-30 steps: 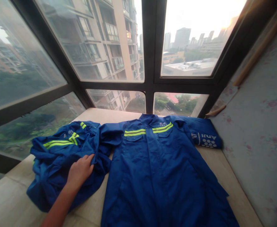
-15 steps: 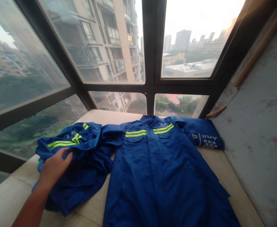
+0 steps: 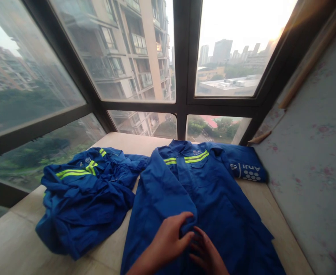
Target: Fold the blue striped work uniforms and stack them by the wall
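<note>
A blue jacket (image 3: 222, 206) with yellow-green reflective stripes lies spread out, collar toward the window. Its left-side sleeve (image 3: 165, 191) is folded down across the front. My left hand (image 3: 170, 238) grips the end of that sleeve between thumb and fingers. Close beside it on the right, my right hand (image 3: 206, 250) is at the cuff, fingers slightly spread and blurred; whether it grips the cloth is unclear. A second blue jacket (image 3: 84, 206) with the same stripes lies crumpled to the left.
Both jackets lie on a pale stone sill (image 3: 10, 236). A folded blue item (image 3: 249, 164) with white lettering is at the back right. Dark window frames (image 3: 181, 68) rise behind, and a floral-papered wall (image 3: 314, 172) bounds the right side.
My left hand has moved right from the crumpled jacket. The spread jacket's sleeve, stretched out left before, now lies folded over its front. My right hand has come into view.
</note>
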Demonstrator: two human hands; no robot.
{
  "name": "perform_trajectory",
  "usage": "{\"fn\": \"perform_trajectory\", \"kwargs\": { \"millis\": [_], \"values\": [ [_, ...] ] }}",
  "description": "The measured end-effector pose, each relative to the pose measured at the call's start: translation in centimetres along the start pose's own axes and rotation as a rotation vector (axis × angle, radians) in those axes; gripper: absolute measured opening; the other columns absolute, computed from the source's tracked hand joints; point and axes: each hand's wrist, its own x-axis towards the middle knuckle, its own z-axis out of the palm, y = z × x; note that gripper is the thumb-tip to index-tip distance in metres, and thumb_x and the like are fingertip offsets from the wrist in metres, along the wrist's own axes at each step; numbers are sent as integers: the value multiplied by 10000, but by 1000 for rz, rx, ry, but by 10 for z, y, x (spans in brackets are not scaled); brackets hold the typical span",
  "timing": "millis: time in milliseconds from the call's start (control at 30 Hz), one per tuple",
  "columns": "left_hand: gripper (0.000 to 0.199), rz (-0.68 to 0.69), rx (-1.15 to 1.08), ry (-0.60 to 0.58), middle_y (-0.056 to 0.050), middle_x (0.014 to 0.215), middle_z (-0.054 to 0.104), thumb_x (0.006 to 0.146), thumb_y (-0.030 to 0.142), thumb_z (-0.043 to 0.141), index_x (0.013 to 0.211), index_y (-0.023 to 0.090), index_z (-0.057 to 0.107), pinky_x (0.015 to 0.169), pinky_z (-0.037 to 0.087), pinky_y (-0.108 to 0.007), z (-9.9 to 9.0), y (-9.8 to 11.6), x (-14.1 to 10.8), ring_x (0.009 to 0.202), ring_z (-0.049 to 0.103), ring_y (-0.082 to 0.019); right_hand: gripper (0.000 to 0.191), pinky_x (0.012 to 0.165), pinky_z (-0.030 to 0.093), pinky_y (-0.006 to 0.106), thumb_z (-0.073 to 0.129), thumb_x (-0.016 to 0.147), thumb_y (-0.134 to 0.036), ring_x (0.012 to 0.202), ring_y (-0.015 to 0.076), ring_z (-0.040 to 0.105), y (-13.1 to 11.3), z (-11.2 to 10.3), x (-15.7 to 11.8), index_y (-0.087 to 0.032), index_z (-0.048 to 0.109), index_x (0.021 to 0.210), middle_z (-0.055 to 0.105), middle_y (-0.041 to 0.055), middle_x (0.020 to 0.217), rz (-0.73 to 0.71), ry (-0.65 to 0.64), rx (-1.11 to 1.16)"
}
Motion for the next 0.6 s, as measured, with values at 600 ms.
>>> {"fn": "perform_trajectory", "kwargs": {
  "millis": [600],
  "values": [
    [367,-585,-774,686,-197,1130,697,907,460,537,1045,133,633,950,534,-395,-56,-191,62,993,707,-265,223,910,515,351,727,635,-268,860,228,705,-75,66,-11,-149,737,824,764,60,821,217,-294,635]
  ]
}}
